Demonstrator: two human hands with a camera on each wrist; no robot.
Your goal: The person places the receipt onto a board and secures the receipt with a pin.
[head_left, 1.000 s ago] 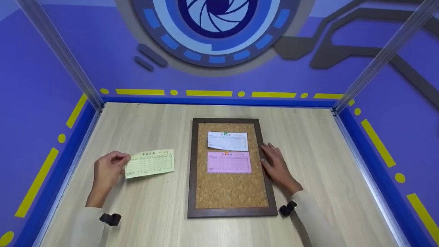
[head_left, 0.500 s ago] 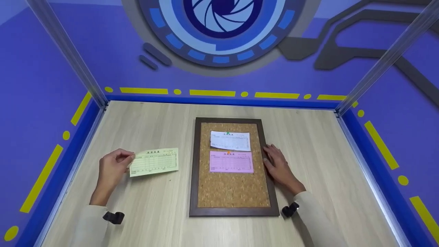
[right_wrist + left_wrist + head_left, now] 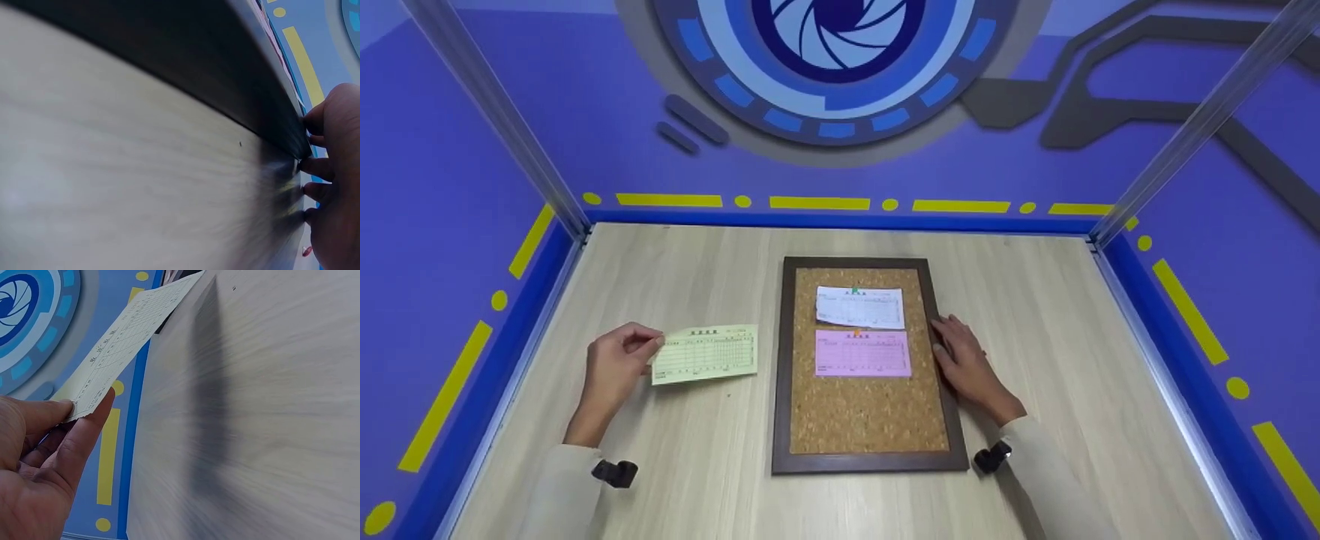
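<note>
My left hand [image 3: 615, 369] pinches the left end of a pale yellow-green printed form slip [image 3: 705, 354] between thumb and fingers. In the left wrist view the slip [image 3: 121, 343] is raised off the table and casts a shadow. To its right lies a cork board [image 3: 870, 420] with a dark brown frame. A white slip [image 3: 860, 309] is fixed near its top by a green pin [image 3: 854, 290], and a pink slip [image 3: 862, 356] just below by an orange pin [image 3: 856, 333]. My right hand [image 3: 971, 367] rests against the frame's right side, its fingertips touching the edge.
The board lies on a light wood-grain table [image 3: 697, 465]. Blue-purple printed walls [image 3: 840, 172] close off the back and both sides, with metal posts [image 3: 510, 120] at the corners. Each wrist wears a small black camera [image 3: 615, 473].
My left hand has carried the yellow-green slip a little to the right, closer to the board. The right hand stays at the frame. The head view shifted slightly and back.
</note>
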